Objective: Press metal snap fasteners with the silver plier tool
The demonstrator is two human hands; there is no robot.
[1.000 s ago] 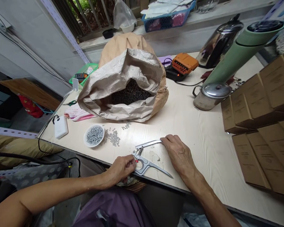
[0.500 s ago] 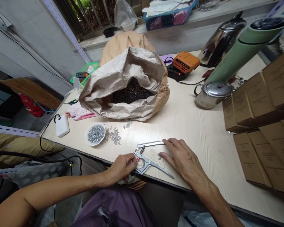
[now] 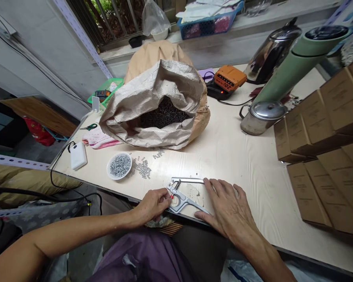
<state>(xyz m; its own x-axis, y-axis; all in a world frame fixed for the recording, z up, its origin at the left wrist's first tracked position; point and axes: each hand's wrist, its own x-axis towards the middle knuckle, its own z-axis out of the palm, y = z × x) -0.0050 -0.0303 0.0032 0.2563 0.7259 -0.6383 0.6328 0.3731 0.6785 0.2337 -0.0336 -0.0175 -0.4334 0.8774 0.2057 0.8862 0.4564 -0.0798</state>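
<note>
Left hand (image 3: 155, 204): my fingers clamped on grey hand tool (image 3: 186, 200), at its head.
Right hand (image 3: 231, 207): mine, fingers apart, near tool's handle ends.
Tool spot: table's (image 3: 253, 168) near edge, between my hands.

Tool (image 3: 186, 200): grey body, silvery upper handle (image 3: 192, 180), red spot (image 3: 172, 196) by dark spring (image 3: 177, 185). Table (image 3: 253, 168): pale, faintly marked by wood grain. Sack (image 3: 176, 78): off-white at mouth, tan behind; near-black pieces (image 3: 164, 116) are seen within. Bowl (image 3: 113, 177): white; silver pins (image 3: 120, 164) seen inside. Towel (image 3: 98, 140): white, patterned in pink. Battery (image 3: 230, 75): orange, lettered in black; charger (image 3: 216, 91) black, dotted by red light (image 3: 222, 92). Flask (image 3: 295, 72): muted green, topped in black. Boxes (image 3: 317, 111): brown, printed with darker lines. Garment (image 3: 144, 254): purple, pale-marked. Cloth (image 3: 44, 218), lower left: grey, patterned with paler flowers.
</note>
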